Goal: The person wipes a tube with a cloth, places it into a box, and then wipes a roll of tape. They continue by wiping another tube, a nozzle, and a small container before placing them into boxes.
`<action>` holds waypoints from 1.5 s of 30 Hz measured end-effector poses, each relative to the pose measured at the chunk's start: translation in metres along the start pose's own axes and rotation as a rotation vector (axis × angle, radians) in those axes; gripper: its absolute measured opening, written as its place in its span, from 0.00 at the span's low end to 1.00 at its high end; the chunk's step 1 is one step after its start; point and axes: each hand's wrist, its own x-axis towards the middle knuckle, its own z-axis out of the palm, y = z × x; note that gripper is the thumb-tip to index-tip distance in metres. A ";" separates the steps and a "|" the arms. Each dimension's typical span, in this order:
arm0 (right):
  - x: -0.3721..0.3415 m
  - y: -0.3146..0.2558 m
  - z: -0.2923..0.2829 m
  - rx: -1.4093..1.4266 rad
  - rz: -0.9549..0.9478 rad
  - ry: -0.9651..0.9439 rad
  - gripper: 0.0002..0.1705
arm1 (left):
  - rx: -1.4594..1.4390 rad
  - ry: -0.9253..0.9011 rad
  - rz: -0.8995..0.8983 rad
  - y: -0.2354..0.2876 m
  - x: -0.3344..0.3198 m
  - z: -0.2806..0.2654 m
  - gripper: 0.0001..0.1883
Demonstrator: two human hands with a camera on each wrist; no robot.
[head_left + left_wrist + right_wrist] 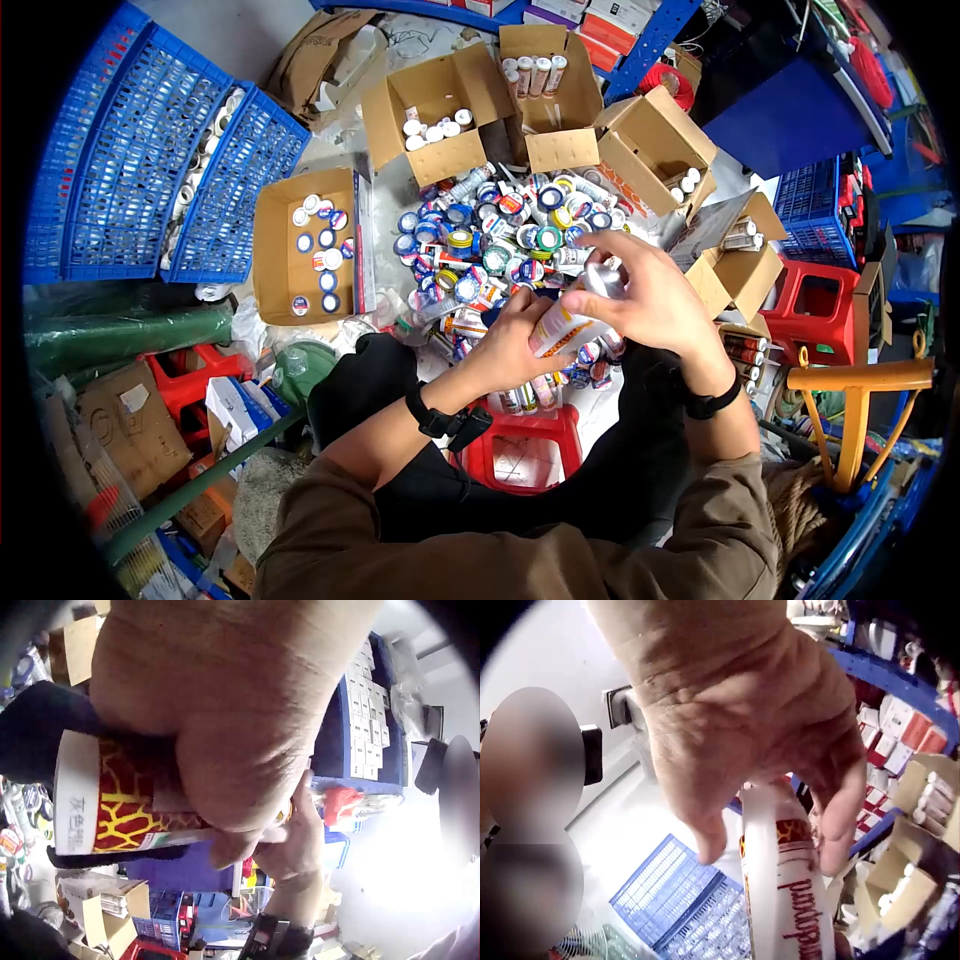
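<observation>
My left hand [512, 338] grips a white sealant cartridge [562, 332] around its body, held tilted above my lap. In the left wrist view the cartridge [81, 795] shows a white end and a red band with yellow crackle lines. My right hand [655, 300] is at the other end of the cartridge, thumb and fingers curved round it on either side. Red lettering runs along the cartridge [780, 900] in the right wrist view. Below and beyond both hands lies a heap of mixed cartridges [490, 235], many with blue or white ends.
A cardboard box [275, 215] with several upright cartridges stands left of the heap. More open boxes, including one with white-ended cartridges [435, 130], ring its far and right sides. Blue crates [130, 150] stand at left. Red stools [525, 455] are between my legs and at right.
</observation>
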 end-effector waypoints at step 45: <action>0.579 0.412 0.146 -0.450 0.218 0.290 0.32 | -0.209 0.403 -0.498 -0.148 0.118 -0.127 0.13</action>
